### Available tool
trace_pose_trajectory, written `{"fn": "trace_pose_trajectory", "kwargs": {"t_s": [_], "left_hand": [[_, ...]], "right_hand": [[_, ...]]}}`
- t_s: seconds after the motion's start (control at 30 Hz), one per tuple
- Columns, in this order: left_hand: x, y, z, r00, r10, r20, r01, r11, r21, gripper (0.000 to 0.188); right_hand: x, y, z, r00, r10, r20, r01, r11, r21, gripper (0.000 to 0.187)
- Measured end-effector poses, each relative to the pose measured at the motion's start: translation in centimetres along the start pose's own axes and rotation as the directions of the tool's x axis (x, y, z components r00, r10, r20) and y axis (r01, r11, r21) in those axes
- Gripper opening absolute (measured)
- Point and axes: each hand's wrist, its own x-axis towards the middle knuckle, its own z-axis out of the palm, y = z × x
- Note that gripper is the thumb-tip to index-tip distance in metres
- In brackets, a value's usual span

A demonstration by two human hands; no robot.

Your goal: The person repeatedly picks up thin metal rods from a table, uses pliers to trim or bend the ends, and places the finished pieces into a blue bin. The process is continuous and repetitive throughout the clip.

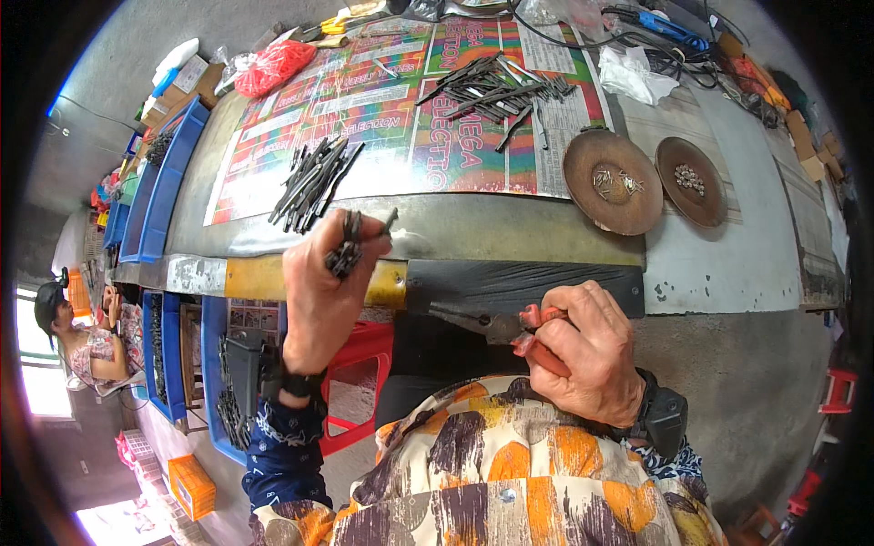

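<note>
My left hand [314, 291] is raised over the table's front edge, its fingers closed round a bundle of short black rods [342, 258]. One rod pokes out past the fingertips. In my right hand [592, 350] are red-handled pliers [544, 338], gripped by the handles, with the dark jaws pointing left, apart from the left hand. Just beyond my left hand lies a loose pile of black rods [314, 182]. Farther back, a larger pile of dark rods [501, 91] spreads over the printed sheet [364, 100], with a few paler pieces in it.
Two brown dishes stand at the right: one [596, 214] holds small metal pins, the other [706, 207] small metal bits. Blue trays [168, 187] line the left side. A red bag [276, 68] sits at the back left. Another person [86, 341] is at far left.
</note>
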Motion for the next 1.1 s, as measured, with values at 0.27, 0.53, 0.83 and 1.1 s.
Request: {"fn": "trace_pose_trajectory", "kwargs": {"t_s": [0.27, 0.53, 0.83, 1.1], "left_hand": [[-5.3, 3.9, -0.1, 0.866, -0.354, 0.352, 0.479, 0.389, -0.787, 0.014], [-7.2, 3.2, -0.3, 0.825, -0.365, 0.433, 0.523, 0.201, -0.828, 0.012], [-7.7, 2.8, -0.3, 0.828, -0.318, 0.461, 0.540, 0.237, -0.808, 0.014], [-8.4, 2.5, 0.2, 0.969, 0.236, -0.076, -0.247, 0.935, -0.253, 0.023]], "right_hand": [[0.2, -1.3, -0.7, 0.997, -0.061, -0.036, 0.058, 0.996, -0.064, 0.029], [0.1, -2.5, -1.1, 0.994, -0.072, 0.081, 0.083, 0.986, -0.146, 0.031], [0.0, -2.5, -0.8, 0.981, -0.116, 0.155, 0.146, 0.969, -0.199, 0.026], [0.2, -1.3, -0.8, 0.943, -0.059, 0.327, -0.111, 0.872, 0.477, 0.023]]}}
